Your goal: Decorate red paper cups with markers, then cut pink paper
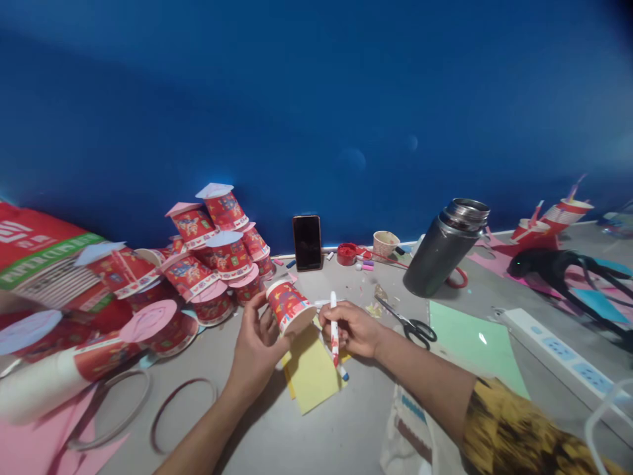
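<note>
My left hand is closed around a red patterned paper cup, which is tilted with its pale end toward me. In my right hand is a white marker pen with a red end pointing down, just right of the cup. Beneath both hands lies a sheet of yellow paper on the table. A pen with a blue end lies at the yellow paper's right edge. Black-handled scissors rest to the right of my right hand.
Stacked red paper cups with paper discs stand at left. A phone leans against the blue wall. Right of it are a red tape roll, a dark metal bottle, green paper and a power strip.
</note>
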{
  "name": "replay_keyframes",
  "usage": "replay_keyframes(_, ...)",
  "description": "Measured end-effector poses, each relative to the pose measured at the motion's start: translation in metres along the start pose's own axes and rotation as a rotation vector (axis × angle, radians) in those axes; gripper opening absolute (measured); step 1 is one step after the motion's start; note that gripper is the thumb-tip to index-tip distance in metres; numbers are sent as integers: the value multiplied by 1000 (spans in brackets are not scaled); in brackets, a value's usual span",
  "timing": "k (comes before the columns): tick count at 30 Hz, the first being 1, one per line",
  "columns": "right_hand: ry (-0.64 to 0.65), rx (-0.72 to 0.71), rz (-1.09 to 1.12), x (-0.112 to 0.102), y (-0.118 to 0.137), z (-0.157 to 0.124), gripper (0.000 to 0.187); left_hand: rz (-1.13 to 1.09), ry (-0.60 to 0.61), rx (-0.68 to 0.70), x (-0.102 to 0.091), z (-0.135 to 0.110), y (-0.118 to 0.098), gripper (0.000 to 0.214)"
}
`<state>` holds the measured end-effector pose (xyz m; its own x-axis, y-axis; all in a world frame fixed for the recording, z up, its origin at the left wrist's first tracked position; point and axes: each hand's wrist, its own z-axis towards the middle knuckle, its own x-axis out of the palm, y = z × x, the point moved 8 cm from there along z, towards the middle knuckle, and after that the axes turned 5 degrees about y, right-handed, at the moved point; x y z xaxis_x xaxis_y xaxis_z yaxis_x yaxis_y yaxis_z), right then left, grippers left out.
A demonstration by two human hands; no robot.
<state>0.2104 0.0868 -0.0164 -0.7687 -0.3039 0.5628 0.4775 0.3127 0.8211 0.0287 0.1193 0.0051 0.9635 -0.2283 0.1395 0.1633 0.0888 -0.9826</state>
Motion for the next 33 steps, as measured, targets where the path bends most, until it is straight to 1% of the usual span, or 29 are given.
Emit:
replay_keyframes(2, -4, -3, 2, -1, 0, 0, 28, -138, 19, -112, 2, 0, 2, 81)
replay_keyframes(6, -14, -1, 0, -3, 0, 0, 32, -477, 133, -316, 19, -1, 4, 67)
replay_keyframes(7, -13, 0, -2, -3, -1, 0, 34, -555, 142, -368, 22, -2, 5, 60)
replay_keyframes(9, -9, -2, -4, -2, -1, -1, 37, -681, 116, -480, 26, -6, 7, 46)
replay_keyframes(10, -8, -5, -4, -2, -1, -1, 39, -725, 98, -532, 27, -7, 8, 47)
replay_keyframes(13, -8, -10, 2, -2, -1, -1, 43, -791, 56, -622, 29, -11, 10, 65)
replay_keyframes(15, -7, -10, 8, -2, -1, -1, 44, -798, 62, -648, 30, -12, 10, 70)
replay_keyframes(18, -3, -6, 15, -3, -1, -1, 47, -806, 107, -674, 32, -14, 12, 73)
replay_keyframes(21, 0, 2, 19, -2, -2, -1, 48, -833, 142, -670, 33, -13, 14, 73)
replay_keyframes(24, 2, 3, 22, -1, -2, -2, 47, -853, 144, -669, 32, -13, 15, 75)
replay_keyframes(26, 0, 3, 23, 1, 0, -2, 47, -849, 144, -675, 31, -13, 16, 73)
replay_keyframes(27, -3, 2, 22, 1, 0, -2, 47, -842, 145, -673, 31, -14, 15, 68)
replay_keyframes(30, -16, -3, 19, 1, 2, -2, 43, -804, 169, -616, 30, -13, 12, 39)
replay_keyframes(31, -22, -5, 18, 0, 2, -2, 42, -777, 179, -576, 29, -12, 10, 35)
replay_keyframes(32, -29, -7, 16, -1, 2, -2, 41, -734, 185, -528, 27, -10, 8, 42)
replay_keyframes(33, -36, -8, 15, -2, 2, -2, 41, -674, 183, -476, 25, -9, 6, 54)
